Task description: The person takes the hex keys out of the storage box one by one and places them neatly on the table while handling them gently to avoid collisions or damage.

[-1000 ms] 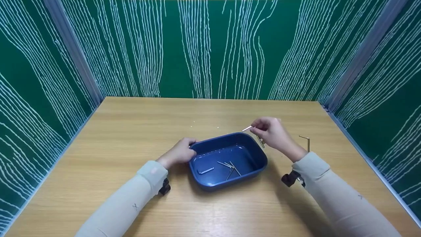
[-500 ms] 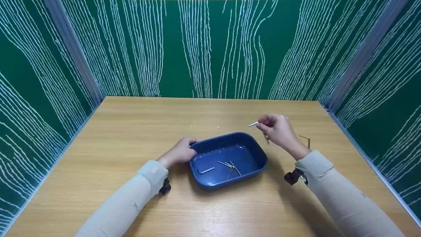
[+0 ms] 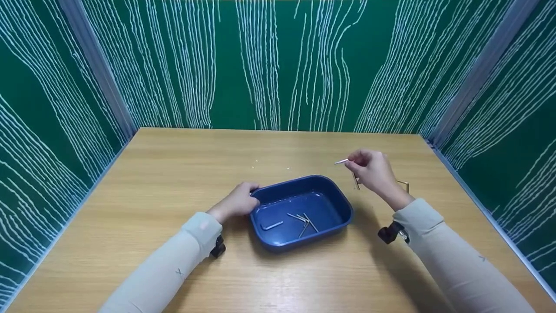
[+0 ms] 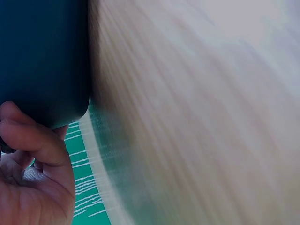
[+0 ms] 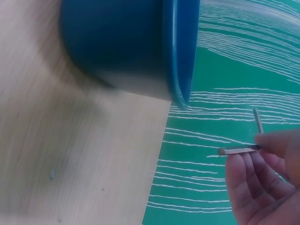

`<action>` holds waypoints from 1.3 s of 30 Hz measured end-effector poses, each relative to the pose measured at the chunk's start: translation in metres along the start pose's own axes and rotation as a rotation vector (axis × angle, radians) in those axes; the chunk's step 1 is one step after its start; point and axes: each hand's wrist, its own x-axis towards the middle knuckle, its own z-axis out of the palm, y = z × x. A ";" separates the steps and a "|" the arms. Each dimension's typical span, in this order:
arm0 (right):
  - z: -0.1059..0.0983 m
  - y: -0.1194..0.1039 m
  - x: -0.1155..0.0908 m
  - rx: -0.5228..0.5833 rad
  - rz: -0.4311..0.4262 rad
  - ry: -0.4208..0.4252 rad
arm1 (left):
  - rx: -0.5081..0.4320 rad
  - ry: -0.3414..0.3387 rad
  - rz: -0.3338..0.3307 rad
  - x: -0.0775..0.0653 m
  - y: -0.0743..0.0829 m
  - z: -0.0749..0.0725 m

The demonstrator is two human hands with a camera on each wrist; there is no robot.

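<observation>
Gleaming, the slim hex key (image 5: pixel 238 150) shows 2 legs.

In my right hand (image 5: pixel 267 187) I pinch a metal hex key (image 5: pixel 236 150) between thumb and fingers, its two arms sticking out at an angle. Apart from it, a blue plastic tub (image 5: pixel 124 42) stands on the wood-grain tabletop (image 5: pixel 126 154), where small specks (image 5: pixel 52 174) lie. Behind my hand is a green wall (image 5: pixel 187 165) with wavy white lines.

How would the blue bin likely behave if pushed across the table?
The blue bin looks low and wide, so probably slides without tipping. Its glossy finish suggests stiff, slightly slippery plastic. Loose hex keys inside would likely shift.
</observation>
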 end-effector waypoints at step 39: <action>-0.042 0.025 0.008 0.069 0.214 0.039 | 0.003 -0.006 0.010 0.000 0.003 -0.001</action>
